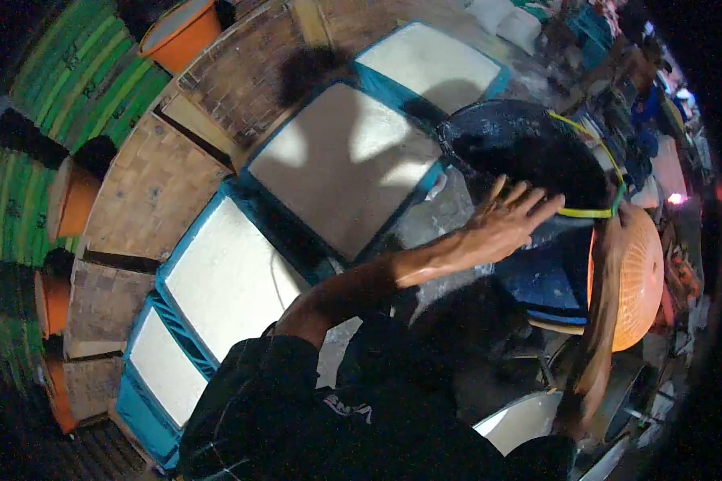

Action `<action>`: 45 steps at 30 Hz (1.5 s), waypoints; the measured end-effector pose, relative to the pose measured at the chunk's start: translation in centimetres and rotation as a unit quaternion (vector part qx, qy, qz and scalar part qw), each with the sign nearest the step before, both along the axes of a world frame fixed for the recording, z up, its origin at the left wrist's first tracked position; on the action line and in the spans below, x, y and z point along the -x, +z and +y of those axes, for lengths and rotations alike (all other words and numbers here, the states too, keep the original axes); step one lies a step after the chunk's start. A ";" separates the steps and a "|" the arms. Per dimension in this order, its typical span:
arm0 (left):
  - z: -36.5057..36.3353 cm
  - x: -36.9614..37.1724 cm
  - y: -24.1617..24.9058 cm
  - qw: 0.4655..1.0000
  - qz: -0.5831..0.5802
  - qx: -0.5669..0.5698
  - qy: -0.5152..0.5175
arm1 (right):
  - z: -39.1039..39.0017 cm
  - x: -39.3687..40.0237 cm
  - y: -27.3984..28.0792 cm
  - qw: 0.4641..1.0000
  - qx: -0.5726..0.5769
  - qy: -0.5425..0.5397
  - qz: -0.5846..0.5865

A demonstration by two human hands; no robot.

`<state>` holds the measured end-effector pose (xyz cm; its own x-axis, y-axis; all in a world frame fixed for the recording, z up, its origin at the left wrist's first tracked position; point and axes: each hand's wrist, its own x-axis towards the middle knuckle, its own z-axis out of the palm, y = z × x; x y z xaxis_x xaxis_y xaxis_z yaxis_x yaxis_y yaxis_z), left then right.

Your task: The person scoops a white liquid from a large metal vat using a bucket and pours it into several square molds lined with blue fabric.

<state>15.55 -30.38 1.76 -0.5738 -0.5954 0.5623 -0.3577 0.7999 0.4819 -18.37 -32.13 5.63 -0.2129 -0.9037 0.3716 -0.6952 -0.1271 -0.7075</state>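
A large round black tub (529,132) with a yellow and green band along part of its rim stands in front of me, its inside dark. My left hand (515,210) reaches across to its near rim, fingers spread and fingertips right at the edge. On the right, my right hand (627,222) is closed at the rim by the green part of the band, its fingers partly hidden. Just below that hand is an orange plastic basket (638,280) with a slotted wall. A dark blue container (549,276) sits beneath the tub.
Teal crates filled with a smooth white material (229,276) line the left, one a large shaded crate (341,168). Woven bamboo panels (148,188) run behind them, with orange buckets (183,36) beyond. A pale-lined round vessel (521,421) lies near my body.
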 end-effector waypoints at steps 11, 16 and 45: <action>16.5 17.7 0.3 0.931 0.071 0.277 -0.226 | 43.7 13.4 1.1 0.855 -0.070 -0.091 -0.506; 27.9 25.5 -1.7 0.848 0.153 0.350 -0.367 | 58.6 14.9 -3.2 0.838 -0.232 -0.390 -0.302; 45.7 41.2 -54.0 0.811 -0.380 -0.323 -0.305 | 61.5 15.0 -61.6 0.640 -0.274 -0.393 -0.601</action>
<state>-25.69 15.31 -52.21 -0.9072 -0.1005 -0.4086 -0.3809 0.6085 0.6961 -33.42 29.34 -56.02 -0.5161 -0.2672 -0.8137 0.6959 0.4231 -0.5803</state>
